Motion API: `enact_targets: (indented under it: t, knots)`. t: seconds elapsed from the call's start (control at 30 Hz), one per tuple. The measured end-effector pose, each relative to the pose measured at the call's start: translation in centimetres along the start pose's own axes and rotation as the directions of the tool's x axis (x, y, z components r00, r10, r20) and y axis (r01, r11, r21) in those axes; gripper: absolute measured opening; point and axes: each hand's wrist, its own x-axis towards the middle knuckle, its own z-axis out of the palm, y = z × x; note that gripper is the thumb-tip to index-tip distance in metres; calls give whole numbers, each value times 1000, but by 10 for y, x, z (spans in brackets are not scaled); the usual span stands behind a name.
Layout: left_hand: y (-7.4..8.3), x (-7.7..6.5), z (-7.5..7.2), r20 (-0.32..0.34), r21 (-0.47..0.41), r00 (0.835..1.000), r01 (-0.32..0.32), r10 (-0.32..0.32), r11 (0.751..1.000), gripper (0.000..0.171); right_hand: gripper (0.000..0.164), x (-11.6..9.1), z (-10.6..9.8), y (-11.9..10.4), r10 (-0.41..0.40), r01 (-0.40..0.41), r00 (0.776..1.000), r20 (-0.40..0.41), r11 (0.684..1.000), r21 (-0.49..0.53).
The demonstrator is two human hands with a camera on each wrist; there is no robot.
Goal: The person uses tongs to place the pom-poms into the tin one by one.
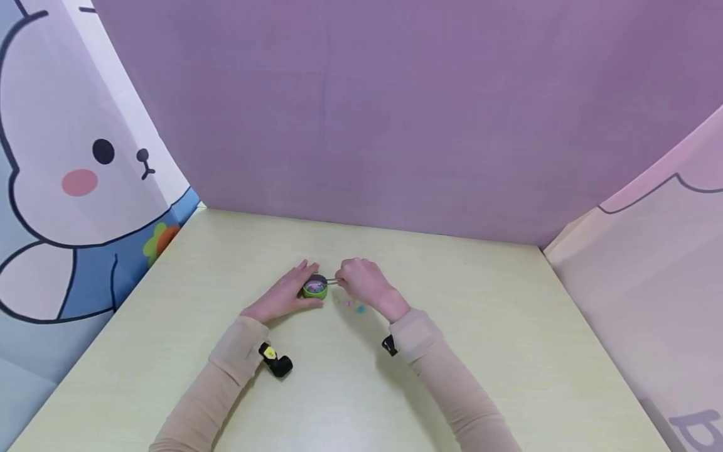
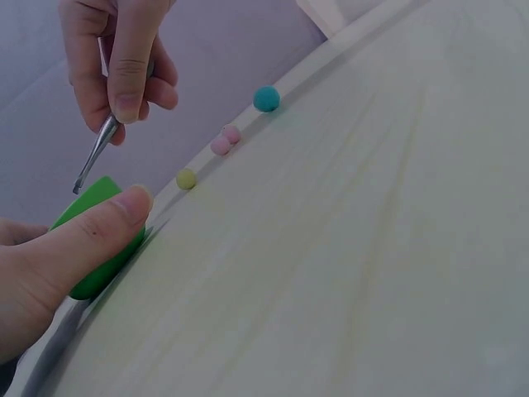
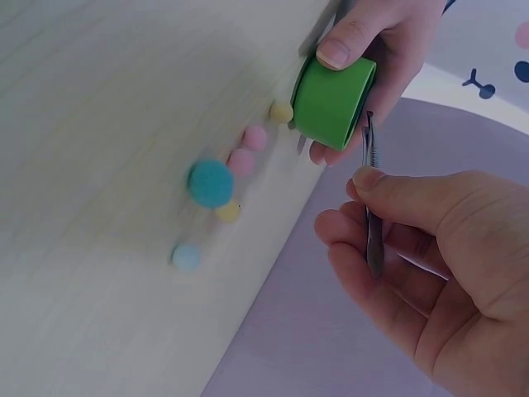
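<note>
Fingers and thumb of my left hand [image 1: 284, 294] hold a small round green container [image 3: 334, 101] from its two sides. In the head view its opening faces up, with a purplish pattern inside. My right hand [image 1: 366, 281] pinches metal tweezers [image 3: 372, 153] between thumb and fingers. Their ridged tips are at the container's open top, with nothing seen between them. Beside the container several pom-poms lie on the table: a large teal one [image 3: 211, 183], pink ones [image 3: 254, 136], yellow ones [image 3: 281, 112] and a pale blue one [image 3: 187, 256].
The pale wooden table [image 1: 508, 339] runs back to a purple panel [image 1: 395, 113]. A panel with a cartoon rabbit [image 1: 51, 125] stands on the left, and a pink and white panel [image 1: 649, 282] on the right. Each wrist carries a black camera mount [image 1: 277, 361].
</note>
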Motion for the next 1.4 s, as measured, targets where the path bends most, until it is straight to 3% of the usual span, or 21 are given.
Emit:
enact_targets:
  t: [0.63,0.87,1.4]
  knots:
    - [1,-1,0,-5,-4,1000,-15,15,1000,98,10,-12,-6,10,38,-38,999,-6,999,2]
    - [-1,0,1,12,-5,1000,15,-15,1000,100,10,-20,-7,16,65,-65,998,-3,998,0]
    - [-2,1,1,13,9,1000,0,0,1000,100,11,-47,-6,31,108,-108,994,6,994,-15]
